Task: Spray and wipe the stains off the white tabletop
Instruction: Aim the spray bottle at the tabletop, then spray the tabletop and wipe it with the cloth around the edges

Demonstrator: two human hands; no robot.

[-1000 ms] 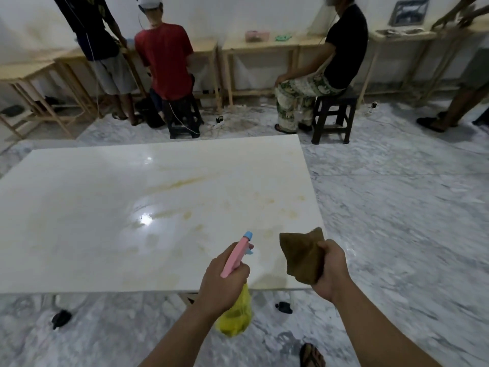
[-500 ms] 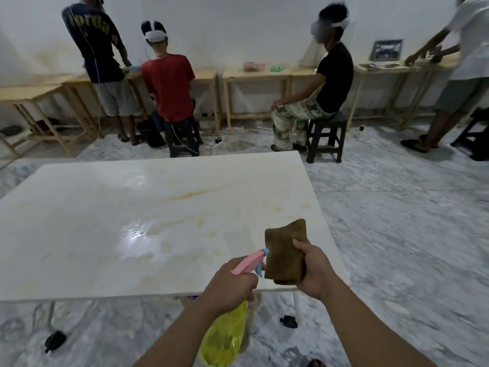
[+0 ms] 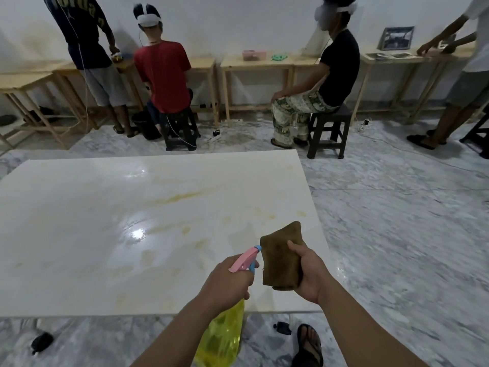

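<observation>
The white tabletop (image 3: 111, 234) fills the left and middle of the head view, glossy, with yellow-brown stains (image 3: 185, 197) streaked across its middle and right. My left hand (image 3: 225, 282) grips a spray bottle (image 3: 225, 337) with a yellow body and a pink head, over the table's near edge. Its blue nozzle points at a folded brown cloth (image 3: 281, 258), which my right hand (image 3: 312, 274) holds upright just to the right of the nozzle.
Two people sit on dark stools (image 3: 326, 133) beyond the far edge, and others stand at wooden benches (image 3: 254, 64) along the wall. Marble floor (image 3: 397, 221) lies to the right. My sandalled foot (image 3: 308, 345) and small dark objects (image 3: 282, 327) lie below the near edge.
The bottle's head has swung from pointing up over the table to pointing right at the cloth. My right hand has brought the cloth closer to the nozzle. The view has tilted up.
</observation>
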